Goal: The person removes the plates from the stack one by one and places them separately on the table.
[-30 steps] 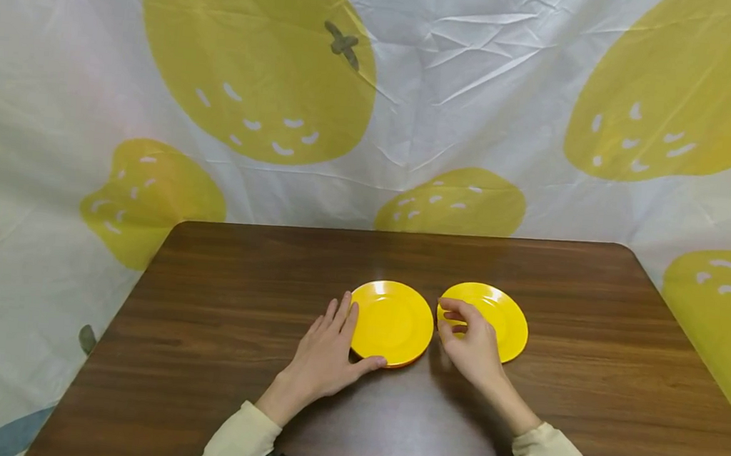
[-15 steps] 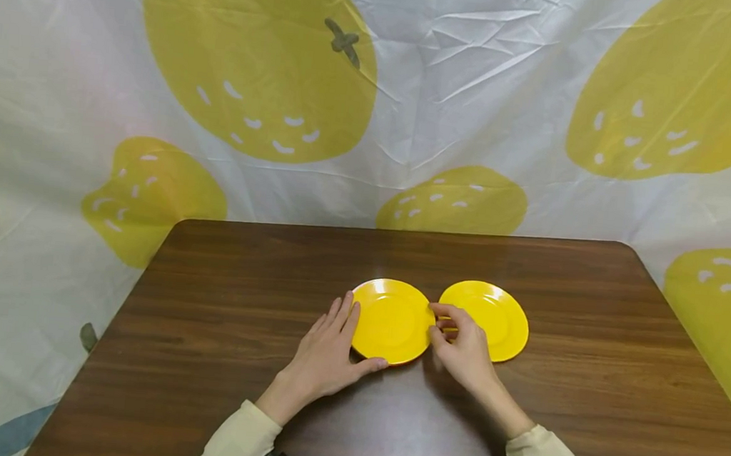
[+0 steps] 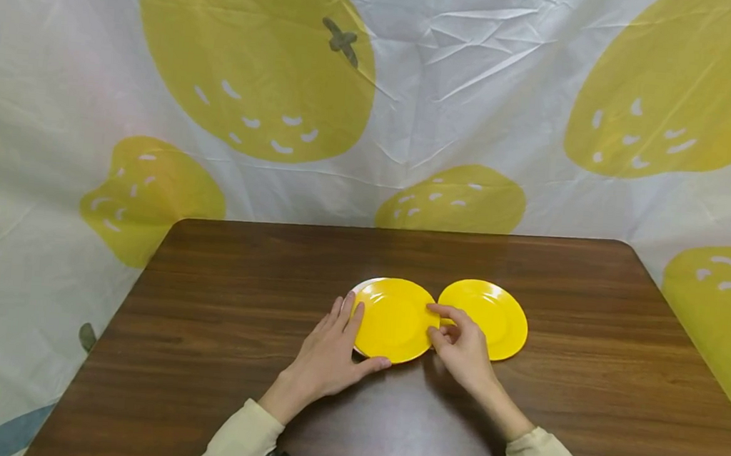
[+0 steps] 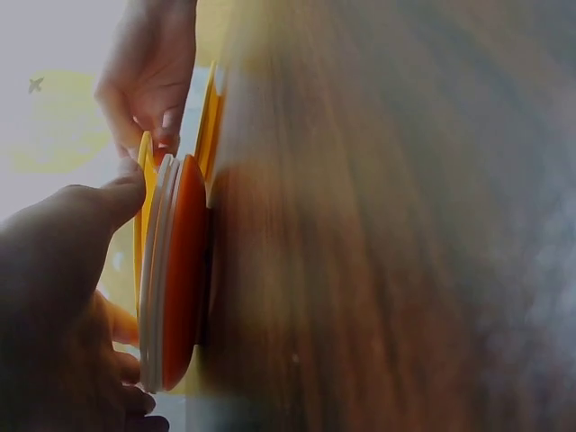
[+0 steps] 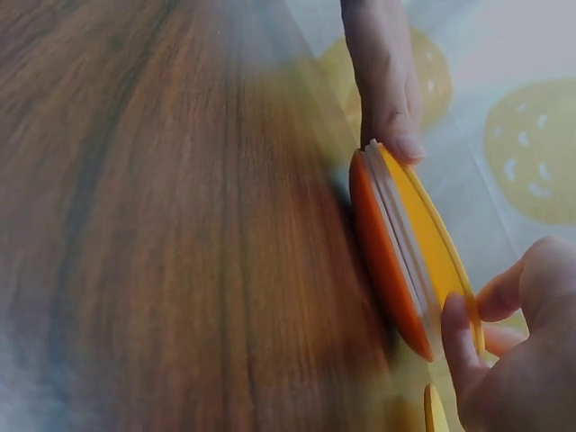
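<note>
A yellow plate (image 3: 393, 320) is tilted on top of a stack, its right side raised and shifted to the right. My right hand (image 3: 468, 347) pinches its right rim between thumb and fingers. Beneath it, white plates (image 4: 155, 297) sit above an orange dish (image 4: 185, 270), whose full shape is hidden. My left hand (image 3: 326, 350) rests along the stack's left side with long, straight fingers; its thumb touches the yellow plate's front rim. A second yellow plate (image 3: 493, 320) lies flat on the table, just right of the stack and partly behind my right hand.
The brown wooden table (image 3: 239, 282) extends around the plates on all sides. A white cloth with yellow fruit prints (image 3: 256, 62) hangs behind its far edge.
My right hand has moved left from over the second plate to the stack and taken the top yellow plate's rim. That plate has risen and slid right, baring a white rim.
</note>
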A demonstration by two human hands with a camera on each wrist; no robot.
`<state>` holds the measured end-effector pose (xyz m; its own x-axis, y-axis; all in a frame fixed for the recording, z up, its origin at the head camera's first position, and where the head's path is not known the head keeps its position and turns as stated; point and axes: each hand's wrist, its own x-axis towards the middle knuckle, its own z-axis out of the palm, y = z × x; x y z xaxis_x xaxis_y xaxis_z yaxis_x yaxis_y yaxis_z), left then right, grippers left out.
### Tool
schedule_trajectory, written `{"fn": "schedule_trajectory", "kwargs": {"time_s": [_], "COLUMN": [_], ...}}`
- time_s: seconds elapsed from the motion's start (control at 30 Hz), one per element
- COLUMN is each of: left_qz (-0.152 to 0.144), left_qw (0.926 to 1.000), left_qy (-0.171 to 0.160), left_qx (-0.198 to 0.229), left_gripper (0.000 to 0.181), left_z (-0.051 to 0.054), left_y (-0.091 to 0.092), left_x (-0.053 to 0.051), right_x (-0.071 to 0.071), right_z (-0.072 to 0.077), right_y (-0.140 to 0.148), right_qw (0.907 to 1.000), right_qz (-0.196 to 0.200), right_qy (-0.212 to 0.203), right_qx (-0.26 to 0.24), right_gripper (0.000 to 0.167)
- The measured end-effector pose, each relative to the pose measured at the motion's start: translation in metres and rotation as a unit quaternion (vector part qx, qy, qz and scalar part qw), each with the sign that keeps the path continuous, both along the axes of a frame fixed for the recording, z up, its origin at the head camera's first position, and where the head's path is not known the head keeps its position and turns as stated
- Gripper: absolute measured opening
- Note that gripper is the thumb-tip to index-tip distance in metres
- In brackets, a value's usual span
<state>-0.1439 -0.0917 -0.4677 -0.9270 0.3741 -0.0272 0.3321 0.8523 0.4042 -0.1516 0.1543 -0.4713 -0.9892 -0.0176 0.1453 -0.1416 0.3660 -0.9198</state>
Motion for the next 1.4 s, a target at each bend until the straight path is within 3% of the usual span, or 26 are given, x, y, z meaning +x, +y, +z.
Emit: {"fn": "schedule_trajectory", "kwargs": {"time_s": [0.27,1.0,1.4], "left_qz": [-0.002,-0.008,0.004], "left_qw": [1.0000,0.9996,0.9997], "left_qy": [-0.005,0.010,0.009], "left_qx": [-0.002,-0.025,-0.023], "left_gripper": [0.106,0.098,0.099], "left_z": [0.001,0.003,0.003], "left_y": [0.000,0.001,0.003], "left_x": [0.000,0.000,0.002], "right_x": [0.001,-0.001,0.002], "right_z": [0.004,0.006,0.010], "right_y": [0.005,0.027,0.038], "right_qw": [0.9949,0.9756,0.9653], "right_qz": [-0.015,-0.111,-0.133], "right_qy": [-0.023,-0.036,-0.049], "right_qx": [-0.097,-0.186,-0.219], "right_gripper": [0.037,0.041,0.040]}}
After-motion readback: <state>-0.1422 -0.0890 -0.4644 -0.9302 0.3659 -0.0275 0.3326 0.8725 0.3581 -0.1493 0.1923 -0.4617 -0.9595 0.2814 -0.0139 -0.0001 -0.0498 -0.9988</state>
